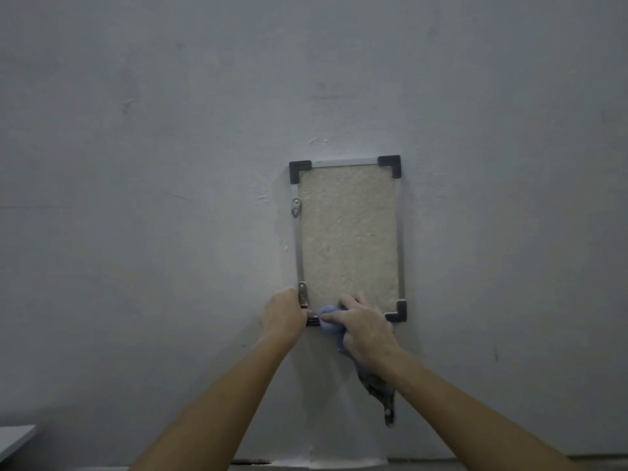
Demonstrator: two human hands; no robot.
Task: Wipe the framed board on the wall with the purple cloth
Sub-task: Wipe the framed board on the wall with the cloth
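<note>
The framed board (348, 232) hangs upright on the grey wall, a beige rough panel in a thin metal frame with black corner pieces. My left hand (282, 316) grips the frame's lower left corner, covering it. My right hand (365, 329) holds the purple cloth (330, 321) bunched against the bottom edge of the board. The cloth's loose tail hangs down below my right wrist.
The grey wall (170, 198) fills the view, with small scuffs around the board. Two metal hanger tabs (296, 206) sit on the frame's left side. A pale surface corner (15, 436) shows at the lower left.
</note>
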